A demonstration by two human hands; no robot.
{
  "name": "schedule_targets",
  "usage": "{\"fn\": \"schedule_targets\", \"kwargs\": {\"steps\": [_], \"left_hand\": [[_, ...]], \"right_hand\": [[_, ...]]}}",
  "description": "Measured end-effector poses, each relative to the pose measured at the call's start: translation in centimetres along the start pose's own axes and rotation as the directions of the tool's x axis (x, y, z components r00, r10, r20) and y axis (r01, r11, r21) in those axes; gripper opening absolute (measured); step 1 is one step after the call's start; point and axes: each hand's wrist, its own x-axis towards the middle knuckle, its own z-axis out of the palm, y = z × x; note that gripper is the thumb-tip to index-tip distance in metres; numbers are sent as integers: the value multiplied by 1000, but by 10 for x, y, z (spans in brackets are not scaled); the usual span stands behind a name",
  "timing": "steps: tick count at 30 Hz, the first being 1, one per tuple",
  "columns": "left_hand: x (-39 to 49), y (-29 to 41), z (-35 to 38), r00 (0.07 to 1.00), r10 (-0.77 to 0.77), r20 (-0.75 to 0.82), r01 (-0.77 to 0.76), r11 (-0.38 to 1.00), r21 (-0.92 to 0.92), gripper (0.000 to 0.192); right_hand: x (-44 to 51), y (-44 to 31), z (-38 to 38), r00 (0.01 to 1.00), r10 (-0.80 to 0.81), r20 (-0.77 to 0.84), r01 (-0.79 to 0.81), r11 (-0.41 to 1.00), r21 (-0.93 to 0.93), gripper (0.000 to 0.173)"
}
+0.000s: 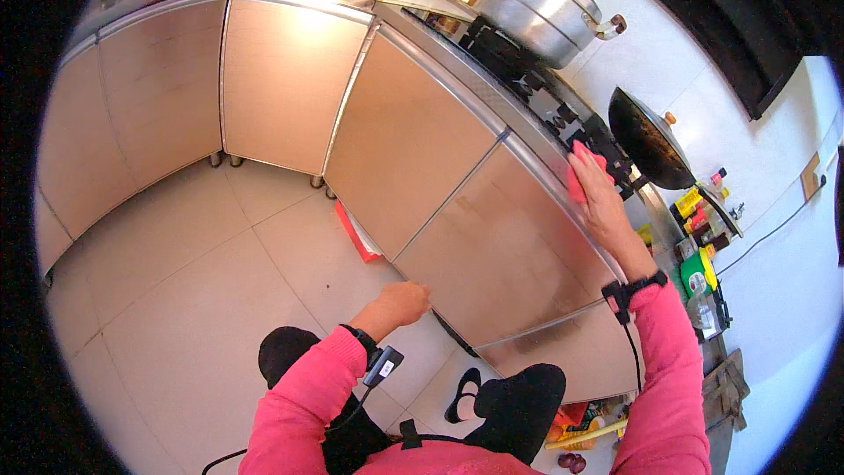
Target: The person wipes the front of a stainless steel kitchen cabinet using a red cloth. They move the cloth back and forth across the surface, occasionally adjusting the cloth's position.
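My right hand (597, 201) presses a pink cloth (578, 178) against the metal front edge of the stove counter, above the cabinet doors. Part of the cloth lies hidden under my fingers. My left hand (401, 303) hangs low in front of a cabinet door (494, 251), its fingers curled, with nothing visible in it. Both wrists wear black straps with small devices and cables.
A large steamer pot (541, 10) and a lidded wok (649, 138) stand on the stove. Bottles (705, 218) and a green tub (697, 274) line the wall side. A red-edged item (356, 232) lies under the cabinets; onions (572, 462) lie on the floor.
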Motion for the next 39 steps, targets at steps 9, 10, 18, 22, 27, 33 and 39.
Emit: {"fn": "schedule_targets", "kwargs": {"steps": [9, 10, 18, 22, 27, 33, 39], "left_hand": [[1, 6, 11, 997, 35, -63, -33, 999, 25, 26], [2, 6, 11, 999, 42, -34, -40, 998, 58, 26], [3, 11, 12, 998, 18, -59, -18, 1000, -4, 26], [6, 3, 8, 999, 31, 13, -31, 999, 20, 33], [4, -5, 3, 1000, -1, 27, 1, 1000, 15, 33], [5, -9, 9, 995, -24, 95, 20, 999, 42, 35], [-1, -5, 9, 999, -38, -20, 38, 999, -12, 22]], "right_hand": [[-20, -8, 1, 981, -190, -31, 174, 944, -281, 44], [-7, -8, 4, 973, -228, -31, 211, 939, -271, 43], [110, -27, 41, 936, -348, -53, 331, 922, -200, 40], [158, -36, 48, 908, -400, -125, 405, 914, 15, 44], [159, -35, 54, 976, -97, -193, 106, 994, 38, 50], [95, -16, 46, 983, -108, -150, 104, 994, -32, 54], [23, -15, 18, 986, -157, -55, 139, 959, -247, 54]]}}
